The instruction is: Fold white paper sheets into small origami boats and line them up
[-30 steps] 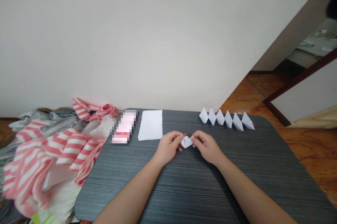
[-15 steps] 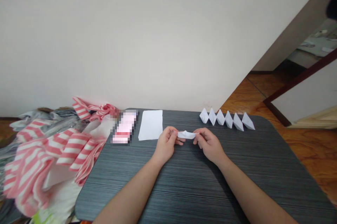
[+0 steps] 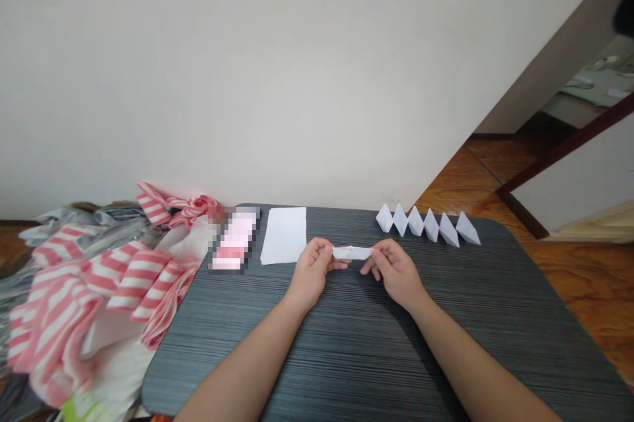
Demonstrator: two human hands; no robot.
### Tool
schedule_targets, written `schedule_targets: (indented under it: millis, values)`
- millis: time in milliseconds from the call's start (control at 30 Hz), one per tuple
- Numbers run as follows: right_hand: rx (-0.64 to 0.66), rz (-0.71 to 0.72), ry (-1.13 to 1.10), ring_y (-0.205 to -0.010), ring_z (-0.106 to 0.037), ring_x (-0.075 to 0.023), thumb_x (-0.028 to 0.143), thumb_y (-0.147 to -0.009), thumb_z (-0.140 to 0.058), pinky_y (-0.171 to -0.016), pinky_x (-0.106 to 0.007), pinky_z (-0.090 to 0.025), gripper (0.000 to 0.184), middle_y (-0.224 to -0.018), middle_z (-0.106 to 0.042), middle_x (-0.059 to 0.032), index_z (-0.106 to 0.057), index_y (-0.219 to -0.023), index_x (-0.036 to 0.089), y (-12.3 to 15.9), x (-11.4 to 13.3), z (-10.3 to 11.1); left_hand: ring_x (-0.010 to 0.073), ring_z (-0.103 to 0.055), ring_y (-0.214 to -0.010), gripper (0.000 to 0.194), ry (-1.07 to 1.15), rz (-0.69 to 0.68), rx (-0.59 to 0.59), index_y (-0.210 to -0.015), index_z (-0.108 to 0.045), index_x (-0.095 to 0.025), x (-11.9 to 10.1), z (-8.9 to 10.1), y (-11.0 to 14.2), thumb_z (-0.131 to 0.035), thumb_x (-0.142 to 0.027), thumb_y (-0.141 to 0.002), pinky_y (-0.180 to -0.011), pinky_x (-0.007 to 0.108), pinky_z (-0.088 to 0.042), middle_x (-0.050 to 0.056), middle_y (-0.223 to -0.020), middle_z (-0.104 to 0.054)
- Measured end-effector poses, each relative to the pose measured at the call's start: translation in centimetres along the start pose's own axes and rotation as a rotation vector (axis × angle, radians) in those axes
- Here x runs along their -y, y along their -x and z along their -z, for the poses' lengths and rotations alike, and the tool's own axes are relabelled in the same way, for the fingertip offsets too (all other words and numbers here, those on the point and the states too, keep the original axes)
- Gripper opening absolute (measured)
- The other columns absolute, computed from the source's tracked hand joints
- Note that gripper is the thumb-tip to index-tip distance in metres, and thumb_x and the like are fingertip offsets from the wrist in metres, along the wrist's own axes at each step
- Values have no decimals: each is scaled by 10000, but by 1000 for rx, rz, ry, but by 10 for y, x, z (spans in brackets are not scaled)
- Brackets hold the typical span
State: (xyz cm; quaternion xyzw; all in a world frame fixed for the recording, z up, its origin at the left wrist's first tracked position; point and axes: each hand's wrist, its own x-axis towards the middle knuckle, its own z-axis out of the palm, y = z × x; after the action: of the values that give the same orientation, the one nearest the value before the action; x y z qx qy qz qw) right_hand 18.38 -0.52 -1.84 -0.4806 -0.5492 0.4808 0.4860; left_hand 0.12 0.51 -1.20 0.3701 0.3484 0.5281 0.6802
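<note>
no readable text, labels or numbers anywhere

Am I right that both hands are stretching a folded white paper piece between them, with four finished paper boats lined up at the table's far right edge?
Not quite: the head view shows six paper boats in that row, not four. The rest holds: the left hand and right hand pinch the ends of the folded paper piece above the table.

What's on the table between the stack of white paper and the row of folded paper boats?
In the head view, only bare dark table separates the white paper from the boats; the hands' folded piece sits nearer the camera.
</note>
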Motion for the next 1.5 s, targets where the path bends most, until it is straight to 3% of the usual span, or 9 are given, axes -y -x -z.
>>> schedule_targets:
  millis: [300, 500, 600, 700, 867, 1167, 1367, 1500]
  values:
    - [-38, 36, 71, -460, -497, -125, 366, -913, -427, -442, -238, -381, 159, -636, -665, -30, -451, -902, 209, -1, -3, 1, 170, -652, -748, 200, -28, 48, 60, -876, -462, -153, -5, -2, 2, -534, -336, -837, -703, 312, -516, 48, -784, -641]
    - [-17, 116, 258, -513, -530, -129, 318, -915, -433, -514, -249, -420, 133, -654, -656, -23, -493, -917, 200, 2, 1, 5, 145, -627, -756, 227, -234, -34, 82, -1013, -505, -156, -8, -2, 5, -509, -312, -848, -725, 308, -506, 99, -1024, -635]
    - [22, 145, 305, -571, -567, -139, 289, -913, -439, -559, -254, -435, 121, -659, -656, -26, -514, -919, 194, 3, 5, 6, 137, -617, -746, 294, -327, -55, 103, -1059, -518, -158, -7, -3, 8, -573, -295, -805, -725, 293, -499, 99, -1052, -625]
    - [40, 152, 322, -582, -578, -141, 276, -910, -444, -573, -255, -439, 117, -657, -655, -24, -524, -925, 192, 4, 7, 5, 149, -618, -757, 450, -429, -15, 107, -1132, -519, -173, -4, -3, 8, -667, -278, -720, -708, 276, -490, 77, -988, -648]
    - [38, 143, 295, -579, -577, -141, 282, -910, -443, -572, -255, -439, 121, -654, -656, -22, -522, -912, 191, 4, 7, 5, 151, -617, -656, 305, -543, 43, 96, -988, -613, -142, -4, -1, 6, -616, -339, -755, -664, 277, -488, 53, -753, -674]
    - [13, 63, 173, -480, -502, -123, 347, -902, -447, -478, -242, -401, 158, -616, -633, -15, -499, -897, 197, 3, 3, 2, 142, -610, -574, 259, -456, 61, 51, -870, -624, -130, -6, -5, 3, -599, -366, -765, -596, 260, -482, 48, -650, -672]
    - [114, 12, 35, -457, -465, -96, 336, -866, -506, -444, -215, -361, 158, -621, -582, 17, -486, -937, 196, 1, 5, 0, 136, -601, -564, 249, -438, 49, 38, -852, -628, -131, -5, -5, 3, -609, -360, -758, -583, 247, -474, 41, -632, -668]
    - [194, -61, 56, -452, -486, -94, 319, -815, -577, -429, -204, -355, 164, -592, -574, 29, -519, -885, 183, 1, 8, -1, 138, -604, -578, 247, -439, 47, 75, -858, -632, -129, -6, -5, 4, -609, -355, -760, -597, 256, -485, 43, -648, -668]
